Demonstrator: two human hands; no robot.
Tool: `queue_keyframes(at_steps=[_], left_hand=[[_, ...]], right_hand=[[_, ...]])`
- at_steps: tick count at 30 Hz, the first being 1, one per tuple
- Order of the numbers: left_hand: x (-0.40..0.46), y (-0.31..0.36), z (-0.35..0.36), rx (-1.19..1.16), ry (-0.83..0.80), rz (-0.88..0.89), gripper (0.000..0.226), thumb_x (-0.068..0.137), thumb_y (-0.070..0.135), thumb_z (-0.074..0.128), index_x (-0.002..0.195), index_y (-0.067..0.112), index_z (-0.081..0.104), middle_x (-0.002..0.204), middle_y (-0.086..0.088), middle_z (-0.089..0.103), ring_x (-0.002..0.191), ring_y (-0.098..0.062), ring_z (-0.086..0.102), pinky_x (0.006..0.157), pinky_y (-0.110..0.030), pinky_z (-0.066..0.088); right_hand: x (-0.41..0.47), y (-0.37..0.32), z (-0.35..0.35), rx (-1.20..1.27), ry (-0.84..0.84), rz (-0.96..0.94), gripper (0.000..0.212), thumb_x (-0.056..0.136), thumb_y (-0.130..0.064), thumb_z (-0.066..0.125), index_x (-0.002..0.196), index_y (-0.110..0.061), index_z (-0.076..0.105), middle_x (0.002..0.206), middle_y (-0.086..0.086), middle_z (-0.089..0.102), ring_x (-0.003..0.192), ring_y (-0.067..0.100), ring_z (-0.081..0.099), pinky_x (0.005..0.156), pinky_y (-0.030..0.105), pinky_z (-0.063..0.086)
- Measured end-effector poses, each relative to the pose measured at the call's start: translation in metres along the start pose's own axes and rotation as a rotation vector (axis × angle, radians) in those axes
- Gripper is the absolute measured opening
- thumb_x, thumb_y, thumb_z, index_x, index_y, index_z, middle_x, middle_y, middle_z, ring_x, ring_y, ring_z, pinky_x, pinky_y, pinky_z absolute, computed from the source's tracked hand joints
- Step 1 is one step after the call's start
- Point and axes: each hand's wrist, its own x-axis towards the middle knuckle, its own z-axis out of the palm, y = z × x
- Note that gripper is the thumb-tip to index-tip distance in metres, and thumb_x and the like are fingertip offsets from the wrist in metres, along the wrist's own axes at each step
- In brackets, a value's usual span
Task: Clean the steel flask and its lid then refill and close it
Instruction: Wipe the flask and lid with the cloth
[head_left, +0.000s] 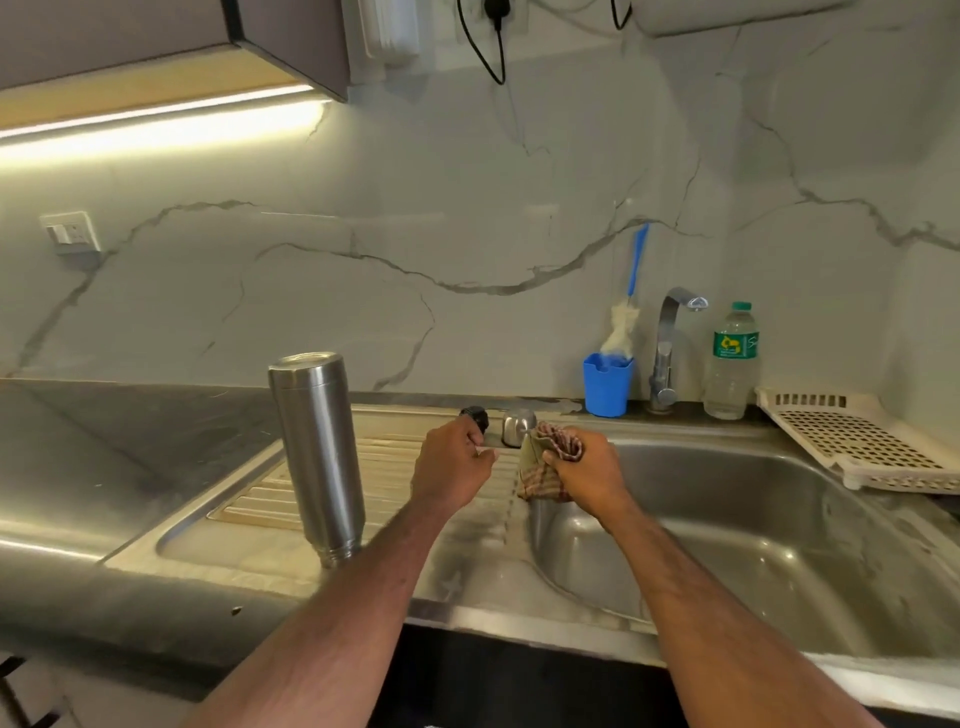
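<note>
- Steel flask (317, 457) stands upside down on the ribbed draining board (249, 499), left of centre
- Left hand (451, 467), centre frame, has fingers curled round a small black piece (475, 415)
- Right hand (584, 475) just beside it grips a bunched checked cloth (545, 467)
- Steel lid (518, 425) sits behind the hands, at the sink (779, 545) edge

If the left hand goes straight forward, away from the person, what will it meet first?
Probably the small black lid part just beyond the left hand; the fingers look close to it or already on it. The steel cap stands slightly to its right. Depth is unclear.
</note>
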Motion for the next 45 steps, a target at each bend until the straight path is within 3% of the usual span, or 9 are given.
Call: queue_keyframes(at_steps=[6, 11, 18, 25, 29, 33, 36, 40, 45], left_hand=[[0.038, -0.016, 0.027, 0.017, -0.003, -0.138, 0.049, 0.081, 0.032, 0.083, 0.12, 0.016, 0.059, 0.11, -0.004, 0.065, 0.096, -0.023, 0.064, 0.08, -0.039, 0.054], [0.069, -0.023, 0.046, 0.026, -0.004, -0.169, 0.055, 0.08, 0.029, 0.085, 0.123, 0.01, 0.057, 0.119, -0.008, 0.062, 0.106, -0.024, 0.058, 0.081, -0.032, 0.044], [0.092, -0.032, 0.065, 0.154, 0.004, -0.253, 0.068, 0.078, 0.041, 0.085, 0.131, 0.015, 0.05, 0.127, -0.007, 0.062, 0.122, -0.03, 0.056, 0.099, -0.05, 0.047], [0.107, -0.036, 0.076, 0.161, 0.035, -0.349, 0.061, 0.084, 0.042, 0.08, 0.129, 0.011, 0.052, 0.127, -0.012, 0.062, 0.123, -0.034, 0.054, 0.098, -0.05, 0.045], [0.109, -0.037, 0.078, 0.161, 0.049, -0.363, 0.056, 0.088, 0.041, 0.075, 0.128, 0.006, 0.058, 0.131, -0.016, 0.053, 0.122, -0.035, 0.051, 0.098, -0.05, 0.046], [0.093, -0.022, 0.075, -0.026, 0.186, -0.325, 0.057, 0.086, 0.036, 0.079, 0.128, 0.005, 0.057, 0.127, -0.015, 0.048, 0.116, -0.033, 0.053, 0.098, -0.049, 0.049], [0.07, 0.001, 0.067, -0.242, 0.232, -0.206, 0.048, 0.079, 0.021, 0.085, 0.118, 0.006, 0.061, 0.115, -0.01, 0.056, 0.104, -0.027, 0.058, 0.082, -0.031, 0.046], [0.033, 0.035, 0.058, -0.412, 0.073, -0.099, 0.042, 0.072, 0.007, 0.088, 0.103, 0.017, 0.062, 0.092, 0.005, 0.062, 0.088, -0.016, 0.06, 0.073, -0.019, 0.041], [0.008, 0.05, 0.07, -0.396, -0.206, 0.033, 0.061, 0.071, 0.018, 0.091, 0.127, 0.014, 0.067, 0.106, 0.009, 0.059, 0.103, -0.01, 0.058, 0.088, -0.013, 0.041]], right_hand=[[0.028, 0.009, -0.001, 0.043, 0.04, -0.014, 0.019, 0.094, -0.01, 0.069, 0.105, -0.025, 0.068, 0.09, -0.006, 0.069, 0.076, 0.004, 0.068, 0.053, 0.016, 0.054], [0.04, 0.018, -0.002, 0.059, 0.088, 0.0, 0.022, 0.094, -0.011, 0.068, 0.09, -0.033, 0.067, 0.086, -0.007, 0.07, 0.081, 0.01, 0.072, 0.068, 0.032, 0.064], [0.05, 0.027, -0.003, 0.13, 0.08, 0.07, 0.021, 0.096, -0.013, 0.067, 0.114, -0.023, 0.067, 0.097, -0.003, 0.07, 0.084, 0.009, 0.071, 0.058, 0.023, 0.059], [0.053, 0.03, 0.003, 0.155, 0.073, 0.062, 0.026, 0.095, -0.012, 0.068, 0.119, -0.021, 0.067, 0.093, -0.009, 0.069, 0.084, 0.006, 0.069, 0.059, 0.02, 0.057], [0.057, 0.03, 0.005, 0.148, 0.07, 0.065, 0.032, 0.094, -0.013, 0.069, 0.125, -0.02, 0.066, 0.108, -0.001, 0.073, 0.091, 0.009, 0.071, 0.069, 0.023, 0.06], [0.06, 0.031, 0.003, 0.312, 0.031, 0.219, 0.031, 0.094, -0.018, 0.07, 0.124, -0.017, 0.066, 0.106, 0.003, 0.076, 0.09, 0.016, 0.075, 0.083, 0.039, 0.063], [0.059, 0.025, -0.003, 0.585, 0.052, 0.338, 0.022, 0.097, -0.018, 0.066, 0.118, -0.013, 0.066, 0.095, 0.009, 0.078, 0.087, 0.024, 0.077, 0.084, 0.051, 0.061], [0.05, 0.017, -0.032, 0.679, 0.253, 0.306, 0.022, 0.099, -0.014, 0.062, 0.121, -0.014, 0.064, 0.098, 0.01, 0.075, 0.086, 0.026, 0.074, 0.075, 0.05, 0.062], [0.022, 0.031, -0.066, 0.401, 0.287, 0.284, 0.023, 0.097, -0.021, 0.065, 0.12, -0.027, 0.064, 0.102, 0.007, 0.071, 0.094, 0.027, 0.072, 0.081, 0.054, 0.061]])
